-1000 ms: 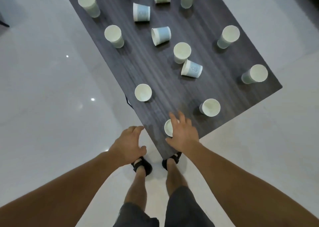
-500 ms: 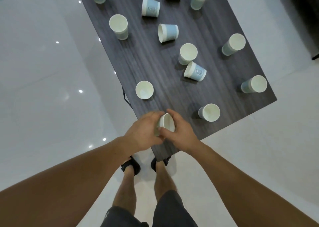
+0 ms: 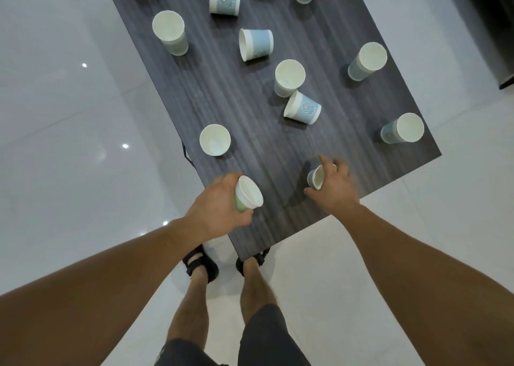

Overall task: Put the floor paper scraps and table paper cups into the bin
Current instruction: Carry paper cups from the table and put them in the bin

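My left hand (image 3: 219,204) grips a green paper cup (image 3: 247,194), tilted with its mouth toward the right, above the near corner of the dark wooden table (image 3: 278,148). My right hand (image 3: 333,187) is over a second paper cup (image 3: 317,177) near the table's front edge, fingers curled around it; the hand is blurred. Several more paper cups stand or lie on the table: an upright one (image 3: 214,139) just beyond my left hand, a blue one on its side (image 3: 303,108), another at the right edge (image 3: 403,128). No bin or paper scraps are in view.
White glossy floor tiles (image 3: 69,143) surround the table. My legs and black sandals (image 3: 203,265) stand at the table's near corner. A dark piece of furniture (image 3: 500,31) sits at the far right.
The cup passed from my right hand into my left. My right hand then moved right onto the cup near the front edge. The camera has come closer to the table.
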